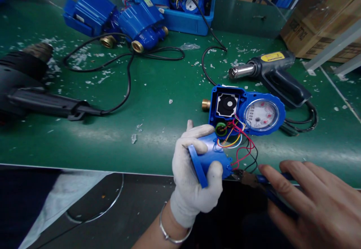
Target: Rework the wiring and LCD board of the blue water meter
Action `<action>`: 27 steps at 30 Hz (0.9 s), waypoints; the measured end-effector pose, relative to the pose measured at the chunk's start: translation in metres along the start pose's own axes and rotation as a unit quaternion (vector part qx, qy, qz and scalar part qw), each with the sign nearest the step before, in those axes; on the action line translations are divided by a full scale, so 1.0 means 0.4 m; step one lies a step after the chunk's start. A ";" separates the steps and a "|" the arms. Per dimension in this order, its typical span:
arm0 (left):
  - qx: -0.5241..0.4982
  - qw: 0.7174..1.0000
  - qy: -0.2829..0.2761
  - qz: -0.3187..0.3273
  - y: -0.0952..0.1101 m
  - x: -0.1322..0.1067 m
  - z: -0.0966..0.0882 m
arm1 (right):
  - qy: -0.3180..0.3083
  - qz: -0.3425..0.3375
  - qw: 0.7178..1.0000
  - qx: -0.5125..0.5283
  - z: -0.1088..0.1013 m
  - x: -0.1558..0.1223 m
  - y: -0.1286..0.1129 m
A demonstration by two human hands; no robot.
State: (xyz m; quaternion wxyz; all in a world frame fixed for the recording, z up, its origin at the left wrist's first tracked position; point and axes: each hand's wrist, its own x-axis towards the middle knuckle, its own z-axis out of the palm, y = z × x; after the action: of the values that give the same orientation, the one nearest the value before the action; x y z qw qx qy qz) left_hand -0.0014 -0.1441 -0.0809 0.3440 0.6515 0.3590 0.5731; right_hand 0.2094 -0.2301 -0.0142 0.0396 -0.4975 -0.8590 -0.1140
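My left hand, in a white glove, is closed around a blue plastic cover at the table's front edge. Red, black, yellow and white wires run from this cover into an opened blue water meter. The meter lies just beyond, its round dial facing up and a brass fitting at its left. My bare right hand grips pliers or cutters with blue handles. Their jaws meet the cover's right edge near the wires; whether they bite on something is too small to tell.
Right of the meter lies a heat gun; a larger one lies at left, with black cords across the table. Two blue meters stand at the back beside a blue crate. Cardboard boxes are at right; glue scraps litter the green table.
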 end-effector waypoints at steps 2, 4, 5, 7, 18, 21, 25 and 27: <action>0.001 1.000 0.000 0.004 -0.002 -0.001 0.000 | -0.010 -0.004 1.000 -0.005 0.005 0.000 0.001; 0.002 1.000 -0.002 0.006 -0.002 -0.002 0.001 | -0.014 -0.005 1.000 -0.001 0.006 0.001 0.001; 0.003 1.000 -0.002 0.007 -0.002 -0.002 0.001 | -0.011 0.002 1.000 0.006 0.005 0.002 0.001; 0.004 1.000 0.000 0.009 0.000 -0.002 0.002 | -0.006 0.012 0.999 0.030 0.000 0.007 0.001; 0.018 1.000 -0.001 0.019 -0.005 -0.005 0.002 | -0.088 0.103 0.939 0.317 -0.009 0.010 0.024; 0.028 1.000 0.005 0.008 -0.006 -0.005 0.003 | -0.081 0.089 0.942 0.314 -0.008 -0.005 0.025; 0.047 0.998 0.026 -0.016 -0.008 -0.003 0.007 | -0.047 0.104 0.968 0.222 0.038 -0.049 0.017; 0.052 0.998 0.035 -0.023 -0.009 -0.001 0.009 | -0.053 0.116 0.982 0.136 0.077 -0.079 0.023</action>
State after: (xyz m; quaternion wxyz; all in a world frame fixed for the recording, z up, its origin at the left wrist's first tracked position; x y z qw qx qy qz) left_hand 0.0020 -0.1428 -0.0847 0.3100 0.6398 0.4150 0.5678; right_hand 0.2345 -0.2452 -0.0484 0.0746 -0.5894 -0.8036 0.0354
